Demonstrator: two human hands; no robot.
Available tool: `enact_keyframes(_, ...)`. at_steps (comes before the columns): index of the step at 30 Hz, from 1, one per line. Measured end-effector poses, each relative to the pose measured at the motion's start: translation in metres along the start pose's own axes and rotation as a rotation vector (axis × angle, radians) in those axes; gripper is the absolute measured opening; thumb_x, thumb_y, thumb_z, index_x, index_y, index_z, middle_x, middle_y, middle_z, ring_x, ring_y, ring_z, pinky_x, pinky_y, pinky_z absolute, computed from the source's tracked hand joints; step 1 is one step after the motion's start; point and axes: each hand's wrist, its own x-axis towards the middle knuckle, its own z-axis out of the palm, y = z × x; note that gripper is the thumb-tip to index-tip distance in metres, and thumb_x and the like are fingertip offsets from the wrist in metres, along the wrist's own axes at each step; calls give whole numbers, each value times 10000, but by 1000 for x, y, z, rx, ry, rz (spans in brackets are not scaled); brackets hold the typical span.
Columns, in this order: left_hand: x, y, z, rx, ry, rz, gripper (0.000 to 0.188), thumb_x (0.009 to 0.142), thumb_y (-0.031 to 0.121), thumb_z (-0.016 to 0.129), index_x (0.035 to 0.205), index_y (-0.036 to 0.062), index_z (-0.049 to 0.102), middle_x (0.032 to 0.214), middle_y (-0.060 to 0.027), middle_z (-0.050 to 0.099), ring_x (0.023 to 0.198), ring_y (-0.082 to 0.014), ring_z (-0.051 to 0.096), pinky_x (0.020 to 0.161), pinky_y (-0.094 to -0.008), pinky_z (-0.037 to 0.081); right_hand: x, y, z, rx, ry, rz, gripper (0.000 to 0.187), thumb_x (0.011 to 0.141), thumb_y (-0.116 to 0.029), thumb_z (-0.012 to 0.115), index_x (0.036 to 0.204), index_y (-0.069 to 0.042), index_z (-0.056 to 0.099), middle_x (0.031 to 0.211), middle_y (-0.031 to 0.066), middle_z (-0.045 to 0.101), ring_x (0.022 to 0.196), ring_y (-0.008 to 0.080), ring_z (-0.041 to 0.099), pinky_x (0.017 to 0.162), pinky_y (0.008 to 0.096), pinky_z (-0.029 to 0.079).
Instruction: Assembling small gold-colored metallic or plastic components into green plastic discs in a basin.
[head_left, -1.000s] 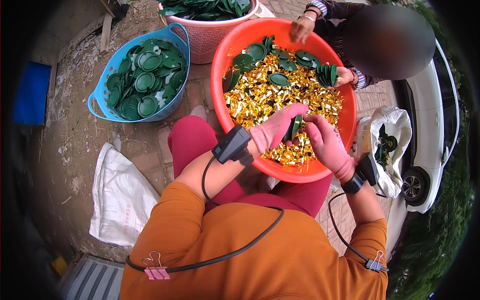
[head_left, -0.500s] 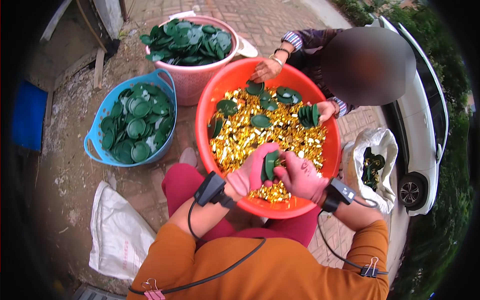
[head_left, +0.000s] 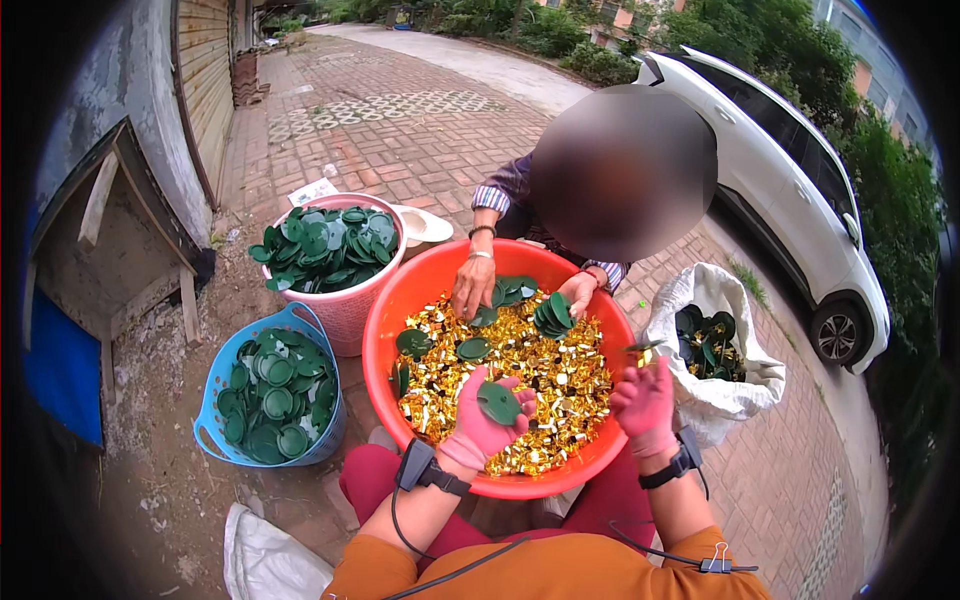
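Holding green disc (head_left: 497, 403) in loosely curled left grip (head_left: 492, 418), apparently pinching another disc (head_left: 642, 348) in right grip (head_left: 643, 386), seemingly with white sack (head_left: 745, 397) beside part-filled, blue basket (head_left: 213, 396) leftward remaining.

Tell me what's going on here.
Two people work over a red basin of small gold pieces. The camera wearer's pink-gloved left hand holds a green disc; at the fingertips of the raised right hand is a small dark item, too blurred to tell whether it is held. Opposite, a co-worker holds several green discs in one hand. More discs fill a blue basket and a pink basket alongside.
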Motion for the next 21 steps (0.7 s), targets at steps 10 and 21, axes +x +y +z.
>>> enact_keyframes(10, 10, -18, -1, 54, -223, -9, 478, 959, 295, 549, 1419, 238, 434, 1319, -240, 513, 1089, -416, 582, 803, -472, 551, -51, 2, 98, -282, -822, -58, 508, 992, -381, 465, 1349, -20, 471, 666, -3, 475, 541, 101, 417, 556, 248, 361)
enact_keyframes(21, 25, -8, -4, 225, 139, 239, 554, 919, 372, 558, 1408, 141, 439, 1236, -260, 564, 965, -394, 612, 729, -427, 516, 45, 19, 132, 264, -1465, -173, 654, 965, -611, 382, 990, -10, 636, 536, 54, 501, 385, 191, 395, 400, 372, 276)
